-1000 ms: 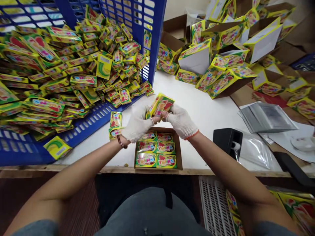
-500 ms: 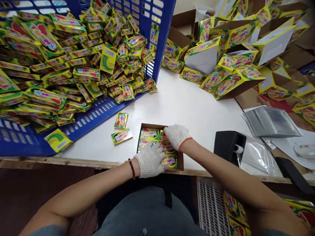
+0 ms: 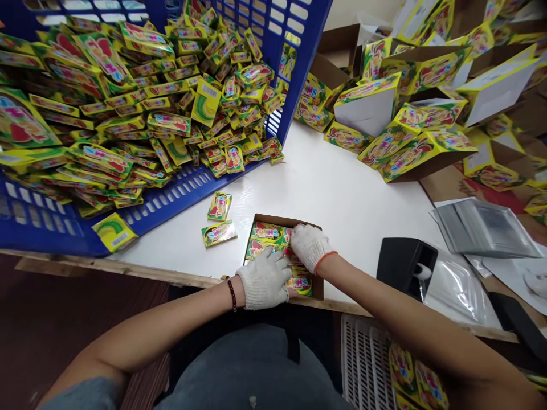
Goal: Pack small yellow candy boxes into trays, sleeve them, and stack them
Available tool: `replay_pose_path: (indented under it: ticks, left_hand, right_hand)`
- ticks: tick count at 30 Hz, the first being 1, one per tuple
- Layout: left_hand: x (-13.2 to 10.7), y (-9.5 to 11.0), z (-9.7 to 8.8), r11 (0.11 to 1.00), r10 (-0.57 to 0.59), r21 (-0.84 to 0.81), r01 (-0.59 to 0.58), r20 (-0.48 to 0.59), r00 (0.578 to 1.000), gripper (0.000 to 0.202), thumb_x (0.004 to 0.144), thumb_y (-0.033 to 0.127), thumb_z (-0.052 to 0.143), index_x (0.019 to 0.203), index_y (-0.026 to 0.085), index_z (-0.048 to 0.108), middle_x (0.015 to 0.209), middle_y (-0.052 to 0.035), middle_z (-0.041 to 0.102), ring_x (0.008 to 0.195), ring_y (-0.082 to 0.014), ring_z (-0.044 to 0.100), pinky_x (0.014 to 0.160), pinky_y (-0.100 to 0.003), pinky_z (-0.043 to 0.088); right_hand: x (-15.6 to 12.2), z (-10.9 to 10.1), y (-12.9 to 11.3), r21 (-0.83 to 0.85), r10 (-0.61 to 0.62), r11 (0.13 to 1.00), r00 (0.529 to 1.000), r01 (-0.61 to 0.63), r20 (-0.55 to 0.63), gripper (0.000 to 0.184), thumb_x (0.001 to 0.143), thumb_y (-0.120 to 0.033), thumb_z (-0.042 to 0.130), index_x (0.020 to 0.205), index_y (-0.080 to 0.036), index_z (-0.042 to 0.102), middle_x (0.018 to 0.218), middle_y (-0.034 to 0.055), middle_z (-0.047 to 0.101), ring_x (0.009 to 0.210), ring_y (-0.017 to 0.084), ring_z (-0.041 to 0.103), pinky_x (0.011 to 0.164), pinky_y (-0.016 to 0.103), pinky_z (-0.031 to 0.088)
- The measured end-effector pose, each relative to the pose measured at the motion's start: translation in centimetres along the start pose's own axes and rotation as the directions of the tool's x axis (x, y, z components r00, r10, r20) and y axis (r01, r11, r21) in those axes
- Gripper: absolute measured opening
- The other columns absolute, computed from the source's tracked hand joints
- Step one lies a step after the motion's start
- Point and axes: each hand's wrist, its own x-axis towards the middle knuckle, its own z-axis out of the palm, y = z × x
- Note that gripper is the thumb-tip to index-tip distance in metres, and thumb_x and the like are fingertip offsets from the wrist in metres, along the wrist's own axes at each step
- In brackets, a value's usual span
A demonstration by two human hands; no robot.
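Note:
A small brown cardboard tray (image 3: 273, 219) sits at the table's near edge, filled with yellow-green candy packets (image 3: 267, 232). Both my hands wear white knit gloves. My left hand (image 3: 265, 279) lies flat on the packets in the tray's near left part, fingers stretched forward. My right hand (image 3: 308, 246) presses down on the packets in the tray's right half, fingers bent over them. Two loose packets (image 3: 219, 232) lie on the white table just left of the tray.
A blue plastic crate (image 3: 171, 196) heaped with packets lies tipped at the left. Folded display cartons (image 3: 401, 142) pile up at the back right. A black tape dispenser (image 3: 405, 265), clear bags (image 3: 482, 228) and a white grille (image 3: 367, 364) are at the right.
A second ago both hands held a stack of packets above the tray. They have since come down into the tray and now press on the packets. The view has shifted slightly.

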Motion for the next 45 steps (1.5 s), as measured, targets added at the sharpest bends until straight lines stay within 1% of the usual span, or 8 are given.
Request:
replay_pose_path:
  ticks: [8, 14, 17, 21, 26, 35, 39, 45]
  left_hand:
    - [-1.8, -1.4, -1.9, 0.985, -0.139, -0.134, 0.107, -0.263, 0.955, 0.017, 0.093, 0.029, 0.051, 0.089, 0.019, 0.063, 0.094, -0.0067, 0.065, 0.088, -0.0202, 0.06, 0.081, -0.034, 0.049]
    - [-7.4, -9.2, -1.6, 0.692, -0.711, -0.098, 0.715, -0.263, 0.652, 0.037, 0.079, 0.033, 0.066, 0.112, 0.016, 0.061, 0.113, -0.0146, 0.062, 0.105, -0.0323, 0.058, 0.09, -0.045, 0.048]
    - [-8.9, -10.9, -0.4, 0.624, -0.776, -0.135, 0.769, -0.223, 0.59, 0.038, 0.08, 0.037, 0.063, 0.113, 0.016, 0.062, 0.108, -0.0148, 0.064, 0.102, -0.0342, 0.06, 0.088, -0.048, 0.05]
    - [-8.3, -7.6, -0.5, 0.681, -0.714, -0.405, 0.61, -0.555, 0.428, 0.049, 0.083, 0.047, 0.062, 0.121, 0.017, 0.057, 0.112, -0.0138, 0.064, 0.106, -0.0301, 0.061, 0.095, -0.047, 0.05]
    - [-5.5, -3.9, -1.5, 0.904, -0.427, -0.321, 0.282, -0.7, 0.572, 0.042, 0.092, 0.049, 0.054, 0.122, 0.019, 0.057, 0.114, -0.0119, 0.063, 0.11, -0.0251, 0.059, 0.098, -0.041, 0.049]
    - [-3.9, -14.7, -1.4, 0.459, -0.878, -0.25, 0.853, -0.279, 0.39, 0.067, 0.075, 0.043, 0.071, 0.129, 0.01, 0.052, 0.122, -0.0208, 0.058, 0.114, -0.0383, 0.055, 0.096, -0.051, 0.047]
    - [-4.6, -14.8, -0.3, 0.495, -0.867, -0.398, 0.773, -0.28, 0.412, 0.049, 0.079, 0.035, 0.066, 0.121, 0.012, 0.058, 0.115, -0.018, 0.063, 0.109, -0.0338, 0.059, 0.095, -0.049, 0.049]
    - [-6.1, -10.0, 0.1, 0.6, -0.778, -0.731, 0.326, -0.437, 0.452, 0.072, 0.08, 0.037, 0.064, 0.142, 0.01, 0.039, 0.135, -0.0189, 0.055, 0.117, -0.0269, 0.06, 0.102, -0.045, 0.051]
  right_hand:
    - [-1.1, 1.3, -0.6, -0.058, 0.071, 0.996, 0.997, -0.069, 0.042, 0.045, 0.094, -0.004, 0.03, 0.129, -0.009, 0.057, 0.121, 0.0244, 0.056, 0.102, 0.028, 0.067, 0.071, 0.038, 0.058]
    - [-2.0, 1.7, 0.6, 0.145, -0.065, 0.987, 0.996, 0.073, -0.06, 0.03, 0.093, -0.016, 0.046, 0.115, -0.017, 0.065, 0.124, 0.015, 0.057, 0.101, 0.024, 0.062, 0.077, 0.033, 0.051]
    - [-2.2, 0.7, 1.2, 0.419, -0.087, 0.888, 0.964, 0.189, -0.251, 0.024, 0.089, -0.015, 0.046, 0.099, -0.018, 0.067, 0.106, 0.0076, 0.063, 0.093, 0.018, 0.06, 0.081, 0.03, 0.048]
    - [-2.5, -0.4, -1.5, 0.75, -0.046, 0.587, 0.938, 0.303, -0.343, 0.024, 0.091, -0.024, 0.045, 0.097, -0.019, 0.068, 0.095, 0.0049, 0.069, 0.083, 0.017, 0.062, 0.079, 0.031, 0.05]
    - [-3.2, -1.0, -4.1, 0.916, 0.075, 0.241, 0.934, 0.322, -0.348, 0.038, 0.093, -0.036, 0.043, 0.123, -0.016, 0.055, 0.11, 0.0102, 0.07, 0.091, 0.021, 0.065, 0.077, 0.034, 0.054]
    - [-2.4, 0.2, -0.3, 0.641, -0.278, 0.705, 0.95, 0.305, -0.146, 0.031, 0.084, -0.017, 0.048, 0.105, -0.022, 0.07, 0.1, 0.005, 0.07, 0.094, 0.02, 0.062, 0.084, 0.032, 0.047]
    - [-2.0, 1.4, -3.7, 0.552, -0.225, 0.794, 0.967, 0.254, -0.122, 0.023, 0.087, -0.014, 0.05, 0.097, -0.019, 0.07, 0.1, 0.0068, 0.066, 0.087, 0.017, 0.059, 0.076, 0.026, 0.045]
    - [-2.3, 3.1, -4.5, 0.585, -0.251, 0.738, 0.942, 0.335, -0.223, 0.014, 0.089, -0.016, 0.053, 0.084, -0.018, 0.066, 0.094, 0.0051, 0.065, 0.089, 0.016, 0.058, 0.078, 0.025, 0.044]
